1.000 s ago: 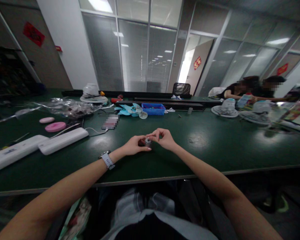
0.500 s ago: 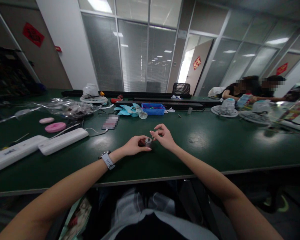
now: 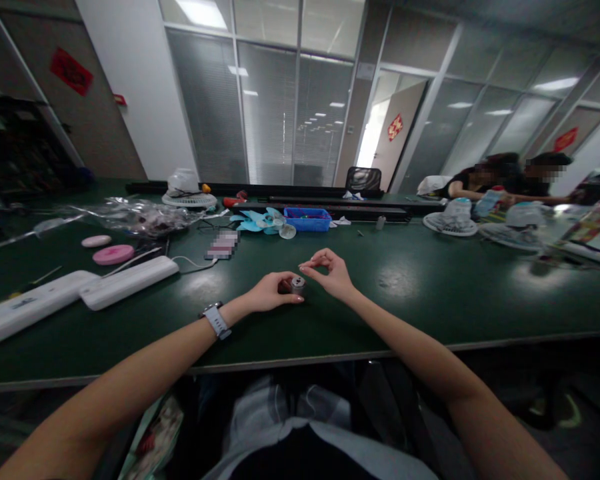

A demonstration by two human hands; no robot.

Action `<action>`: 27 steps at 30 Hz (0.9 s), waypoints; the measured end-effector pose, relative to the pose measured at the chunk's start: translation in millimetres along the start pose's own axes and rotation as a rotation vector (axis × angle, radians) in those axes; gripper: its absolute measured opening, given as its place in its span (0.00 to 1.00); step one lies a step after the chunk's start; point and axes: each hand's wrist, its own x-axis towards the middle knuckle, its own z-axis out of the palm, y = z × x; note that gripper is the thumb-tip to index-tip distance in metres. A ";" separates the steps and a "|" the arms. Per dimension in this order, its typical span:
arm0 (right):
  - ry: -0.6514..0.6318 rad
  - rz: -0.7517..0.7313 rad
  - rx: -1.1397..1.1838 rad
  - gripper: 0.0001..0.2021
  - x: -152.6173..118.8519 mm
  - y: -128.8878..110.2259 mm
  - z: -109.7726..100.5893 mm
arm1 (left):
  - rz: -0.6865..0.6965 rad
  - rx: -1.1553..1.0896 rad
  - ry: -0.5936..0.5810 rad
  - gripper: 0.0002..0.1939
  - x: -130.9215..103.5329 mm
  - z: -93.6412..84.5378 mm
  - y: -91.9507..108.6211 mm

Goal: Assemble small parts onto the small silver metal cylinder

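Observation:
My left hand [image 3: 271, 291] is closed around a small silver metal cylinder [image 3: 298, 287], which stands upright on the green table and looks like a small motor. A dark spot shows at the centre of its top face. My right hand [image 3: 334, 275] hovers just up and right of the cylinder, thumb and index fingertips pressed together. Whatever those fingertips may pinch is too small to make out. On my left wrist is a watch with a grey strap [image 3: 217, 321].
White power strips [image 3: 130, 283] and a pink disc [image 3: 113, 255] lie left. Farther back are a phone [image 3: 223, 245], light-blue fan blades [image 3: 260, 221], a blue bin [image 3: 307, 220] and another small cylinder [image 3: 381, 223]. Fan parts [image 3: 453, 219] and two people [image 3: 485, 180] are at right.
My right thumb and index fingertips have lifted slightly from the cylinder's top and drawn closer together. My left hand keeps its hold on the cylinder. The view has shifted slightly.

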 end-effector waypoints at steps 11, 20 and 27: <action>-0.617 0.253 -0.096 0.18 8.4 25.7 -49.7 | -0.077 -0.001 0.165 0.24 -0.4 -3.3 -7.2; -0.574 0.215 -0.148 0.17 7.4 28.6 -49.4 | -0.067 -0.018 0.161 0.24 -0.5 -3.5 -7.5; -0.163 0.083 0.000 0.16 4.1 10.8 -25.0 | -0.016 -0.009 0.130 0.25 -2.6 -2.3 -3.0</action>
